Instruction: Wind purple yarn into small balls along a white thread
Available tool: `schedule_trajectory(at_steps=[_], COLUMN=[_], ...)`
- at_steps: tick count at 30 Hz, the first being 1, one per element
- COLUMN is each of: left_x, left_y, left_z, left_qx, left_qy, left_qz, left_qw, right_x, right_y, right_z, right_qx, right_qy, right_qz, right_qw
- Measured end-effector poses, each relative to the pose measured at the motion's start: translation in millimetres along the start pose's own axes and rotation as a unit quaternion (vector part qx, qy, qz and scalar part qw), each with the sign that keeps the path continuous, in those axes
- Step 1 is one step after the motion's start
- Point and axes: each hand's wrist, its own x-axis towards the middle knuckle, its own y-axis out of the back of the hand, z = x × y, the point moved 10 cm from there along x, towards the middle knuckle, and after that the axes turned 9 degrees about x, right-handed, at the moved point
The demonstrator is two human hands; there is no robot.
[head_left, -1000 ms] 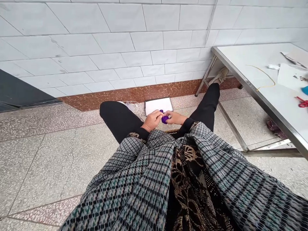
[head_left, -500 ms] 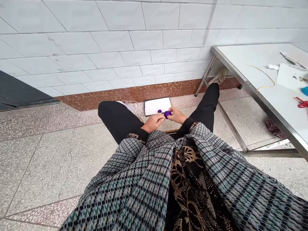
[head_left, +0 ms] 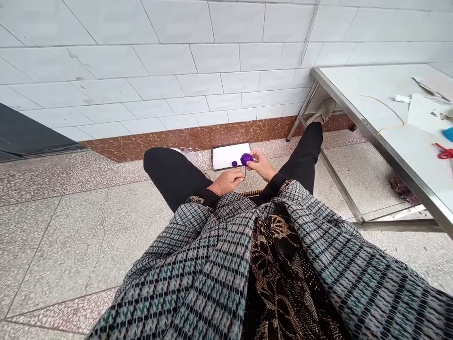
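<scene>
Between my knees, my right hand [head_left: 261,166] grips a purple ball of yarn [head_left: 247,159] with thumb and fingers. A short purple strand [head_left: 245,172] runs down from the ball to the fingertips of my left hand [head_left: 227,181], which pinch its lower end. Beyond my hands, a smaller purple ball [head_left: 234,163] appears at the near part of a white tray [head_left: 230,153] with dark edges. Whether that small ball rests in the tray or hangs over it, I cannot tell.
White cord [head_left: 201,159] lies bundled on the floor beside my left knee. A metal-edged table [head_left: 382,85] stands at my right, bearing a yellow strand [head_left: 392,109], a red knotted cord [head_left: 444,151] and a blue object [head_left: 448,133]. A tiled wall [head_left: 198,85] rises in front.
My right hand has lifted the yarn ball up and away from my left hand. The purple strand between them now shows stretched. My left hand has barely moved.
</scene>
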Motion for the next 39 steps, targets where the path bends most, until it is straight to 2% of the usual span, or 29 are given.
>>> schedule_trajectory(at_steps=[4,6,8,10,12,14,17,19,21,24,26,29,31,34,37,39], left_x=[0,1,1,-1,-2,1,4,5,6,7,7,7,6,6,8,9], left_y=[24.4,37.7,47.2,49.6,41.2,22.2,-8.4,-15.9,-8.8,17.6,32.9,42.6,39.8,20.9,-2.9,-11.4], left_z=[5,0,-11,-26,-37,-36,-10,5,11,4,-5,-21,-32,-39,-25,-9], left_qx=[0.023,0.029,0.029,0.019,0.002,-0.017,-0.025,-0.009,0.011,0.039,0.051,0.043,0.028,0.005,-0.004,0.008], left_qy=[-0.002,0.016,0.052,0.1,0.138,0.128,0.035,-0.015,-0.028,0.003,0.032,0.074,0.106,0.134,0.089,0.04], left_qz=[0.054,0.086,0.115,0.132,0.118,0.061,-0.05,-0.083,-0.067,0.007,0.046,0.078,0.086,0.049,-0.027,-0.063], left_qw=[0.998,0.996,0.992,0.986,0.983,0.99,0.998,0.996,0.997,0.999,0.997,0.993,0.99,0.99,0.996,0.997], right_x=[-1,-5,-15,-22,-20,-12,-3,-1,0,-3,-8,-18,-21,-15,-9,-6], right_y=[2,-9,-28,-42,-41,-27,-7,-1,-2,-12,-22,-37,-41,-33,-21,-16], right_z=[4,11,20,18,5,-4,-4,-2,-2,2,9,18,16,5,3,8], right_qx=[-0.134,-0.162,-0.122,-0.03,0.057,0.097,0.059,-0.011,-0.093,-0.181,-0.183,-0.094,-0.019,0.037,0.024,-0.006], right_qy=[0.005,-0.03,-0.082,-0.106,-0.079,-0.036,-0.011,0.002,0.027,0.032,0.002,-0.071,-0.092,-0.063,-0.038,-0.031], right_qz=[0.001,-0.058,-0.152,-0.209,-0.185,-0.111,-0.024,-0.003,-0.01,-0.061,-0.113,-0.188,-0.197,-0.145,-0.088,-0.072], right_qw=[0.991,0.985,0.977,0.972,0.978,0.988,0.998,1.0,0.995,0.981,0.977,0.975,0.976,0.987,0.995,0.997])
